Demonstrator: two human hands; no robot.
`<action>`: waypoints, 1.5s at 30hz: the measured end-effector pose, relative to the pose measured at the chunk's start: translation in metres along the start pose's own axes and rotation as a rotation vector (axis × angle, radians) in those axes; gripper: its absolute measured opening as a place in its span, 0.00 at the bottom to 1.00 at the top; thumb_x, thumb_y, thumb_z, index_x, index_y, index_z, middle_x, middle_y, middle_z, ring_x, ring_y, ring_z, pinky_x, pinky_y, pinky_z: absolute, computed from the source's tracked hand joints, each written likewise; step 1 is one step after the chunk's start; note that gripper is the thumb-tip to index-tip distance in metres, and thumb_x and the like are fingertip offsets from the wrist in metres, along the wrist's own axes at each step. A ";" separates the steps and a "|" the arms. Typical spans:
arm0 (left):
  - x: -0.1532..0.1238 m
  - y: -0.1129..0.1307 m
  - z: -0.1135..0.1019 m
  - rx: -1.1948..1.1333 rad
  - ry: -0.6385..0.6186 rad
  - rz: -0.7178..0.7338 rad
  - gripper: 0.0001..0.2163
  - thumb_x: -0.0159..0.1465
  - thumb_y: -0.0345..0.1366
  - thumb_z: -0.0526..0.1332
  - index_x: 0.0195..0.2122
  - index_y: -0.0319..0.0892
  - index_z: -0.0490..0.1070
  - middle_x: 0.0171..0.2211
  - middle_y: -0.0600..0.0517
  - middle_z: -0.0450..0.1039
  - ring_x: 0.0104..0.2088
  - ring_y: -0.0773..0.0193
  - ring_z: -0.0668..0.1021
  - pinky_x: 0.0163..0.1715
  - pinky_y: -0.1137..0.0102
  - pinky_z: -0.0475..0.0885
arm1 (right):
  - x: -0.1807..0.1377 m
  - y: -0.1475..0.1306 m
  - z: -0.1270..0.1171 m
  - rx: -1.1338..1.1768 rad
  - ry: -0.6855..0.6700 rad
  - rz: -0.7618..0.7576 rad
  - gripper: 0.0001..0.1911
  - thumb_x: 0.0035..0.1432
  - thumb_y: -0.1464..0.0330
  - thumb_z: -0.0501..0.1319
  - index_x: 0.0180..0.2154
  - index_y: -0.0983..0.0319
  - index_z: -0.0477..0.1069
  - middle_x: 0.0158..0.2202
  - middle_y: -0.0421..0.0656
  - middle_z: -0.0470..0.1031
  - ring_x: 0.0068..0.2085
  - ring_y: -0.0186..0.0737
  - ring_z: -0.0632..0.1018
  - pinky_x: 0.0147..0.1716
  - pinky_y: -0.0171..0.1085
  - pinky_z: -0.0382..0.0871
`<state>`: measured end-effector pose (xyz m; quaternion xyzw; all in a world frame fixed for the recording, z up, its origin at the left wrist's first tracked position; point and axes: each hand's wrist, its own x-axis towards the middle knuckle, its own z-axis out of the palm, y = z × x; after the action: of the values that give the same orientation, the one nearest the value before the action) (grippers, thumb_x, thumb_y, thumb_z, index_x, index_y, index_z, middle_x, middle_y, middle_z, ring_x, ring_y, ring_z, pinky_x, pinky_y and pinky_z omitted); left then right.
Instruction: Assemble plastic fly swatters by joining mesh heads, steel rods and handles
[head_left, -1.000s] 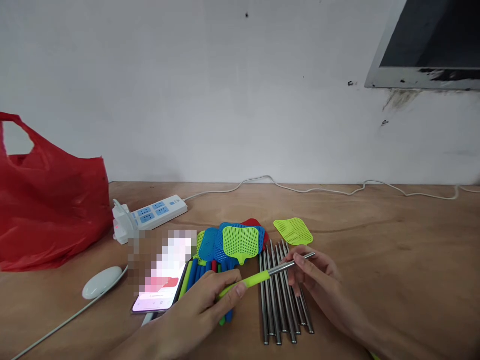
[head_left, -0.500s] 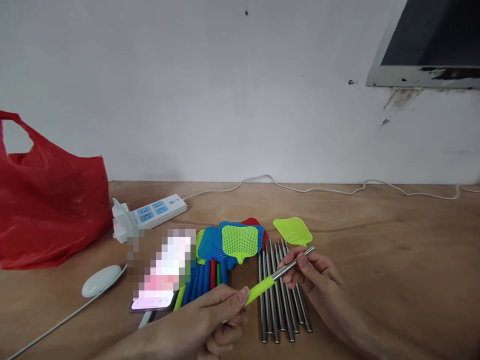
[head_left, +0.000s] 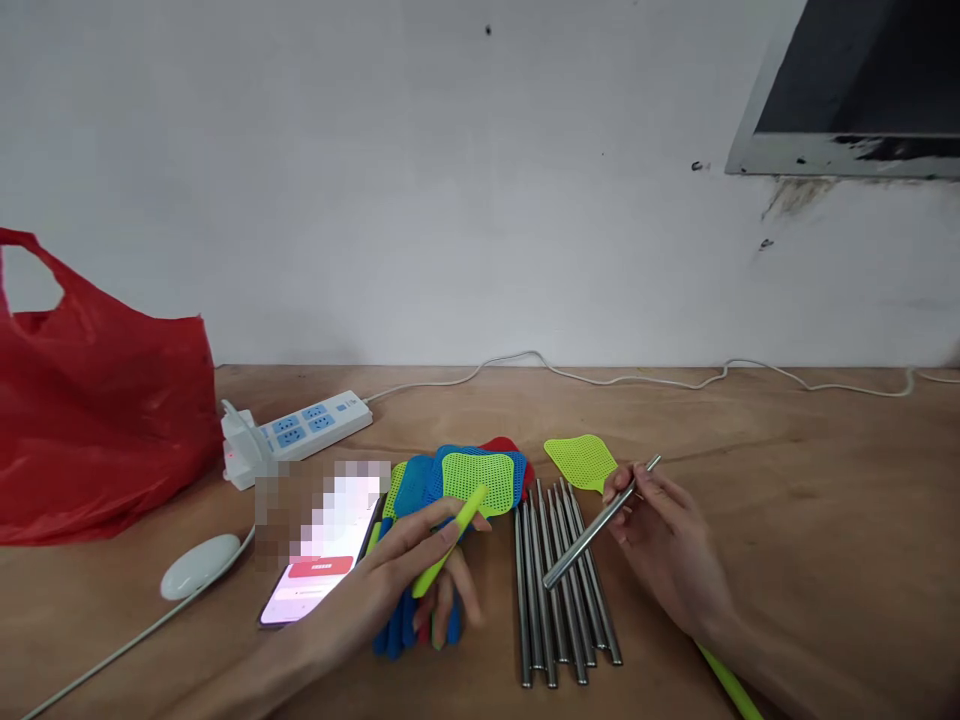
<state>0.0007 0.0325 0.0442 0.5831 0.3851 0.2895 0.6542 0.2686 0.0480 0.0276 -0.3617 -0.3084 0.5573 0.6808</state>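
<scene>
My left hand (head_left: 409,585) pinches a short lime-green handle sleeve (head_left: 448,541) above a bundle of coloured sleeves (head_left: 415,620). My right hand (head_left: 664,545) grips a steel rod (head_left: 598,522), held slanted and apart from the sleeve. Under the rod lies a row of several steel rods (head_left: 559,590) on the wooden table (head_left: 787,500). A pile of mesh swatter heads (head_left: 469,478) in blue, green and red sits behind my left hand. A single green swatter head (head_left: 581,461) lies near my right fingertips.
A phone (head_left: 319,570) with a lit screen lies left of my left hand. Further left are a white mouse (head_left: 201,565), a power strip (head_left: 296,432) and a red plastic bag (head_left: 90,410). A white cable (head_left: 675,380) runs along the wall. A green stick (head_left: 731,685) lies under my right forearm.
The green sleeve and the steel rod were joined in one line; now they are apart. My left hand drew the sleeve left, my right hand lifted the rod to the right.
</scene>
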 end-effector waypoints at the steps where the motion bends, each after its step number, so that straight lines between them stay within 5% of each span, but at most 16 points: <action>1: -0.001 0.001 0.000 0.003 0.035 0.030 0.17 0.70 0.52 0.55 0.48 0.44 0.64 0.29 0.50 0.81 0.20 0.64 0.75 0.20 0.73 0.65 | -0.001 0.001 0.000 -0.002 -0.004 0.012 0.16 0.44 0.57 0.75 0.25 0.61 0.76 0.26 0.39 0.71 0.24 0.31 0.67 0.19 0.28 0.65; 4: -0.003 0.006 -0.004 0.125 0.166 0.152 0.15 0.70 0.50 0.54 0.43 0.44 0.68 0.37 0.48 0.81 0.30 0.61 0.79 0.31 0.68 0.72 | -0.003 0.003 0.000 -0.006 -0.003 0.044 0.16 0.44 0.57 0.75 0.25 0.62 0.76 0.25 0.39 0.71 0.24 0.30 0.67 0.19 0.27 0.64; 8: -0.001 0.011 -0.011 0.453 0.321 0.288 0.19 0.72 0.49 0.52 0.33 0.43 0.73 0.35 0.51 0.76 0.37 0.59 0.76 0.40 0.67 0.71 | -0.004 0.004 -0.001 -0.017 -0.017 0.074 0.16 0.46 0.57 0.74 0.25 0.61 0.76 0.24 0.38 0.71 0.23 0.30 0.67 0.18 0.27 0.64; 12: 0.001 0.013 -0.014 0.443 0.375 0.311 0.12 0.69 0.47 0.57 0.42 0.45 0.72 0.34 0.53 0.74 0.38 0.58 0.77 0.40 0.66 0.72 | -0.007 0.007 0.001 -0.060 -0.038 0.098 0.17 0.47 0.55 0.73 0.25 0.62 0.75 0.23 0.39 0.71 0.22 0.29 0.66 0.18 0.28 0.63; 15: 0.001 0.010 -0.015 0.379 0.384 0.291 0.17 0.67 0.46 0.59 0.54 0.47 0.65 0.34 0.54 0.75 0.38 0.58 0.79 0.39 0.65 0.74 | -0.007 0.007 0.001 -0.077 -0.049 0.102 0.18 0.48 0.55 0.73 0.25 0.62 0.75 0.23 0.39 0.71 0.21 0.29 0.66 0.18 0.28 0.63; 20: 0.000 0.002 -0.020 0.433 0.371 0.244 0.20 0.65 0.46 0.61 0.57 0.48 0.63 0.30 0.56 0.73 0.35 0.58 0.79 0.35 0.66 0.74 | -0.007 0.007 0.001 -0.091 -0.047 0.120 0.19 0.46 0.54 0.74 0.24 0.62 0.74 0.22 0.39 0.71 0.21 0.29 0.65 0.18 0.28 0.62; 30: 0.005 0.002 -0.023 0.480 0.405 0.131 0.16 0.60 0.50 0.65 0.41 0.46 0.67 0.18 0.64 0.59 0.17 0.68 0.67 0.15 0.75 0.65 | -0.008 0.006 0.001 -0.122 -0.058 0.136 0.20 0.45 0.53 0.73 0.24 0.63 0.74 0.22 0.39 0.71 0.20 0.29 0.65 0.17 0.28 0.61; 45: 0.009 -0.006 -0.026 0.917 0.453 0.132 0.16 0.64 0.54 0.57 0.39 0.46 0.65 0.15 0.64 0.60 0.16 0.65 0.65 0.18 0.73 0.55 | -0.010 0.007 0.005 -0.165 -0.074 0.153 0.21 0.47 0.53 0.72 0.25 0.63 0.72 0.21 0.37 0.69 0.19 0.28 0.65 0.15 0.28 0.60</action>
<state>-0.0170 0.0535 0.0364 0.7556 0.5669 0.2507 0.2118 0.2587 0.0393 0.0238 -0.4184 -0.3494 0.5934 0.5923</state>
